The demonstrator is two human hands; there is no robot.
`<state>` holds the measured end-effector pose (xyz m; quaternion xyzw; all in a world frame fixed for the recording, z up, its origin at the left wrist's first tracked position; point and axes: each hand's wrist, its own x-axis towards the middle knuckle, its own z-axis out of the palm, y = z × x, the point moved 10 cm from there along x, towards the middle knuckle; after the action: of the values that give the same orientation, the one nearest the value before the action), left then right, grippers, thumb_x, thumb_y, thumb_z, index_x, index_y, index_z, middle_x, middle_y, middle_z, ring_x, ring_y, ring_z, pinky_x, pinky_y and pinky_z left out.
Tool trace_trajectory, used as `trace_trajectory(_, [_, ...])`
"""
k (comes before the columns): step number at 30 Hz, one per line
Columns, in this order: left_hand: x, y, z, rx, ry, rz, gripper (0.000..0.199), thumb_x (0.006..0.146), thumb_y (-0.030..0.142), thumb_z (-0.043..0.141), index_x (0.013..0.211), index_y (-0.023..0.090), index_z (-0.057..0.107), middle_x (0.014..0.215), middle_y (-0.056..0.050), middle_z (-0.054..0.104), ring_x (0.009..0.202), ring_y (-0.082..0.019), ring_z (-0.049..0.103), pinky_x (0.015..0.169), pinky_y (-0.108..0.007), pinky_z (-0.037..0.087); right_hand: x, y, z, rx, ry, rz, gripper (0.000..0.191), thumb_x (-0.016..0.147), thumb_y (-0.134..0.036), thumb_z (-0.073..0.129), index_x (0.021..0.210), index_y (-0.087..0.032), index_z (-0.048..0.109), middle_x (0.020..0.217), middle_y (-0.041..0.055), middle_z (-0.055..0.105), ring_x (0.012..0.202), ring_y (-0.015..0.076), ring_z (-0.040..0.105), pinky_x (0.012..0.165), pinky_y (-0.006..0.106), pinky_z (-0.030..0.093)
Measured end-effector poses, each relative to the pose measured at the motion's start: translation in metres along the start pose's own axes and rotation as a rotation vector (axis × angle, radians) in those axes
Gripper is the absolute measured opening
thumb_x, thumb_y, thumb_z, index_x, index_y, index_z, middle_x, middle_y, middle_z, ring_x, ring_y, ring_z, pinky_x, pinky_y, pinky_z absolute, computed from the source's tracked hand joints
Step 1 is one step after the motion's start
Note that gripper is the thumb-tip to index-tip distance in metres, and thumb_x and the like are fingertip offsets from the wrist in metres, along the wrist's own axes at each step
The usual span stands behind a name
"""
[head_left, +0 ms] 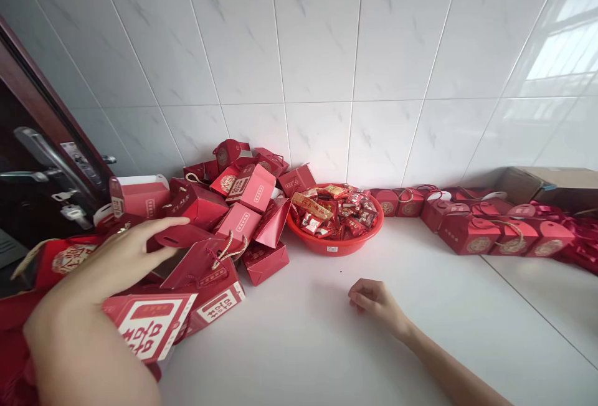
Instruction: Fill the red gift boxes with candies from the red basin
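On the left, my left hand (135,250) reaches into a heap of red gift boxes, its fingers touching the raised flap of an open red box (189,263); whether they grip it is hard to tell. My right hand (374,300) hovers over or rests on the white table (299,344) with its fingers curled together; no object shows in it. Beyond and between the hands, a red plastic basin (332,248) holds many wrapped candies (348,213). Nearest my left forearm lies a box with white panels and red characters (149,328).
Several closed red boxes (471,235) with gold emblems stand in rows at the right. Behind them is a cardboard box (551,182). A tiled wall (317,144) borders the table's back, and a dark door with a metal handle (42,151) is at the far left.
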<state>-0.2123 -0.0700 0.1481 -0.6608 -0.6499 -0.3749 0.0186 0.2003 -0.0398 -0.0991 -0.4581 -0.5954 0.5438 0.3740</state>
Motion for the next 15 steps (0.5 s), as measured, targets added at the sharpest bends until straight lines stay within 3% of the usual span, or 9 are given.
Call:
trace_trajectory(2, [0.001, -0.002, 0.002, 0.181, -0.044, -0.126, 0.038, 0.078, 0.053, 0.053, 0.099, 0.029, 0.074, 0.086, 0.003, 0.075, 0.073, -0.029, 0.068, 0.088, -0.046, 0.052, 0.000, 0.000, 0.000, -0.003, 0.001, 0.004, 0.032, 0.075, -0.050, 0.071, 0.072, -0.019, 0.064, 0.069, 0.0031, 0.067, 0.061, 0.0180, 0.061, 0.065, 0.033, 0.049])
trace_trajectory(4, [0.001, 0.011, -0.005, 0.290, -0.041, -0.151, 0.042, 0.081, 0.056, 0.046, 0.099, 0.029, 0.073, 0.102, 0.004, 0.076, 0.068, -0.023, 0.065, 0.086, -0.042, 0.053, 0.000, 0.001, 0.000, -0.002, -0.001, 0.007, 0.031, 0.075, -0.049, 0.071, 0.071, -0.019, 0.064, 0.068, 0.0027, 0.067, 0.062, 0.0181, 0.061, 0.065, 0.033, 0.049])
trace_trajectory(7, [0.001, 0.055, -0.018, 0.243, 0.071, 0.004, 0.043, 0.081, 0.059, 0.046, 0.098, 0.031, 0.073, 0.109, 0.006, 0.077, 0.070, -0.021, 0.065, 0.080, -0.036, 0.055, 0.002, 0.004, 0.002, 0.017, -0.016, 0.001, 0.033, 0.075, -0.051, 0.072, 0.071, -0.019, 0.064, 0.067, 0.0026, 0.067, 0.061, 0.0180, 0.061, 0.064, 0.033, 0.048])
trace_trajectory(9, [-0.002, 0.096, -0.016, 0.083, 0.141, 0.202, 0.038, 0.085, 0.057, 0.048, 0.098, 0.032, 0.073, 0.106, 0.004, 0.077, 0.091, -0.026, 0.070, 0.086, -0.036, 0.055, 0.004, 0.005, 0.002, 0.031, -0.029, -0.004, 0.036, 0.075, -0.053, 0.072, 0.072, -0.019, 0.064, 0.068, 0.0029, 0.067, 0.060, 0.0177, 0.061, 0.064, 0.033, 0.048])
trace_trajectory(11, [-0.006, 0.132, 0.009, -0.098, 0.065, 0.330, 0.030, 0.086, 0.052, 0.054, 0.097, 0.033, 0.074, 0.103, 0.003, 0.077, 0.100, -0.026, 0.070, 0.090, -0.035, 0.055, 0.007, 0.003, -0.001, 0.035, -0.020, -0.021, 0.040, 0.075, -0.057, 0.072, 0.072, -0.018, 0.064, 0.069, 0.0036, 0.067, 0.060, 0.0175, 0.061, 0.063, 0.032, 0.048])
trace_trajectory(15, [-0.025, 0.186, 0.117, -0.276, -0.373, 0.364, 0.024, 0.083, 0.041, 0.067, 0.102, 0.029, 0.076, 0.102, 0.000, 0.078, 0.093, -0.024, 0.073, 0.081, -0.031, 0.057, 0.007, -0.018, -0.026, 0.056, 0.097, -0.130, 0.048, 0.078, -0.065, 0.070, 0.082, -0.017, 0.067, 0.074, 0.0052, 0.067, 0.062, 0.0175, 0.060, 0.064, 0.033, 0.050])
